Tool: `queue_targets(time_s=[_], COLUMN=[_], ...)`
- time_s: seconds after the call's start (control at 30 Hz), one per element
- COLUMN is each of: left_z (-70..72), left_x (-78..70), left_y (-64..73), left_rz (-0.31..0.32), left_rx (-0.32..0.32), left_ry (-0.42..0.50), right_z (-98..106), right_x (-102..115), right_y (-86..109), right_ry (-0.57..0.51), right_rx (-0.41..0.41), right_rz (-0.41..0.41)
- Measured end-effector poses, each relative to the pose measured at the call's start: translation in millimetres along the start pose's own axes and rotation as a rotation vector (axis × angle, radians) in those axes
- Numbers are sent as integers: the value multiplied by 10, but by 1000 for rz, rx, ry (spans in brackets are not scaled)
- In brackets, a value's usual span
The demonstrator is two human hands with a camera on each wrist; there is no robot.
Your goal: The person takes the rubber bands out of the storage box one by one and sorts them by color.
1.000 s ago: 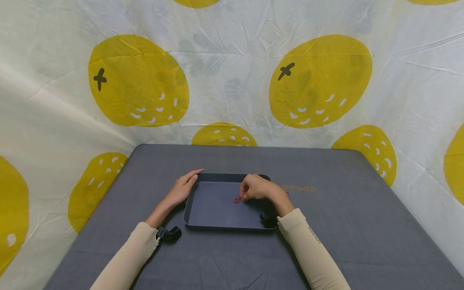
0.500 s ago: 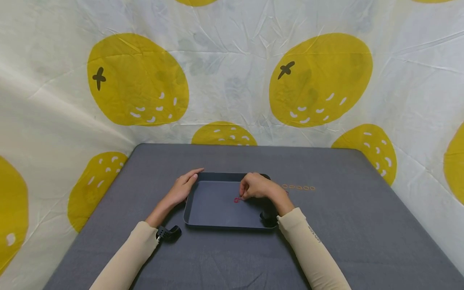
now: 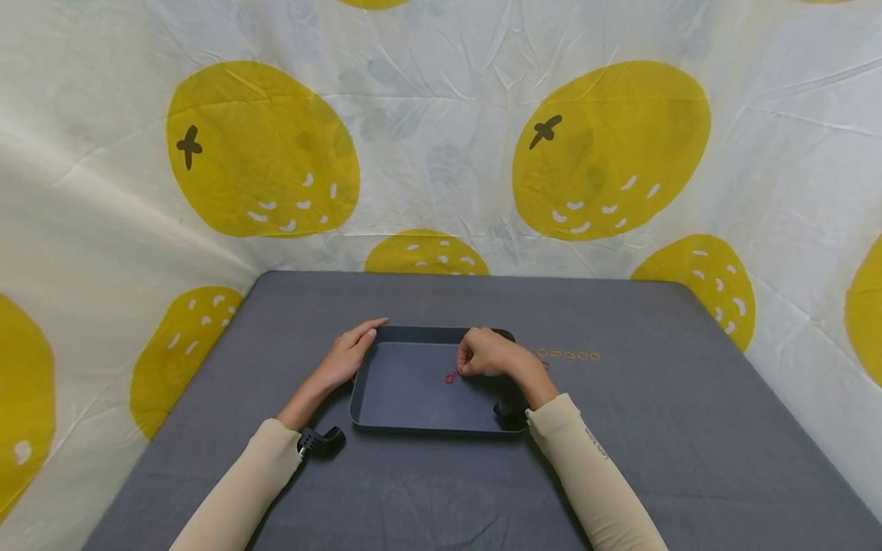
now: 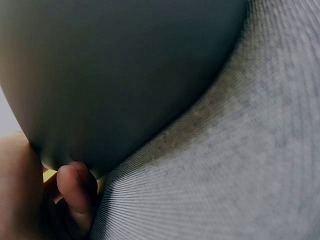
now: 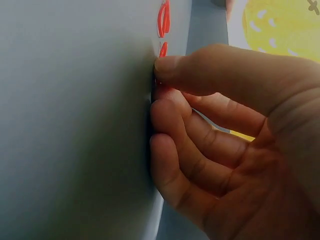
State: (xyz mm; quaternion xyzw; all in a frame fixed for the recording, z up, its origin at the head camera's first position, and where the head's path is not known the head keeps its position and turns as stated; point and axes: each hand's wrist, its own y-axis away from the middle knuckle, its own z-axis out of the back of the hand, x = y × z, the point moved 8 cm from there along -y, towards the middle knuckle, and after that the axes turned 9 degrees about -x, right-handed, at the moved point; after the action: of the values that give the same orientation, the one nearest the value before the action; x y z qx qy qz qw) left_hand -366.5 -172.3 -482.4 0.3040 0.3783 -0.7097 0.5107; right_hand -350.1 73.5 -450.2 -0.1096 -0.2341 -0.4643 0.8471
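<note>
A shallow dark grey baking tray lies on the table in the head view. My left hand grips its far left corner, thumb along the rim; the left wrist view has curled fingers against the tray's outer side. Inside the tray, my right hand reaches down close over the bottom. Its thumb and index finger pinch a small red rubber band, mostly hidden by the fingertips in the right wrist view. Just beyond them, another red rubber band lies on the tray bottom.
Right of the tray, several orange rubber bands lie in a row on the grey tablecloth. A bit of red shows beside my right wrist. A white curtain with yellow fruit prints hangs behind the table.
My right fingertips have shifted very slightly right, away from the loose red rubber band. My left hand keeps its grip on the tray.
</note>
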Motion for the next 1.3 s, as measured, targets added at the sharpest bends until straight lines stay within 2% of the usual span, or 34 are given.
queue_targets(time_s=[0.2, 0.53, 1.03, 1.3], left_z=[7, 12, 8, -15], left_x=[-20, -40, -15, -15], left_y=[-1, 13, 10, 13], left_rz=[-27, -17, -21, 25], left_rx=[-22, -25, -23, -2], left_ry=[-24, -25, -38, 3], right_z=[34, 112, 166, 231], right_x=[19, 53, 72, 90], right_y=[13, -3, -2, 38], right_ry=[-18, -59, -85, -114], right_rx=[-13, -73, -98, -108], right_rz=[-1, 13, 77, 91])
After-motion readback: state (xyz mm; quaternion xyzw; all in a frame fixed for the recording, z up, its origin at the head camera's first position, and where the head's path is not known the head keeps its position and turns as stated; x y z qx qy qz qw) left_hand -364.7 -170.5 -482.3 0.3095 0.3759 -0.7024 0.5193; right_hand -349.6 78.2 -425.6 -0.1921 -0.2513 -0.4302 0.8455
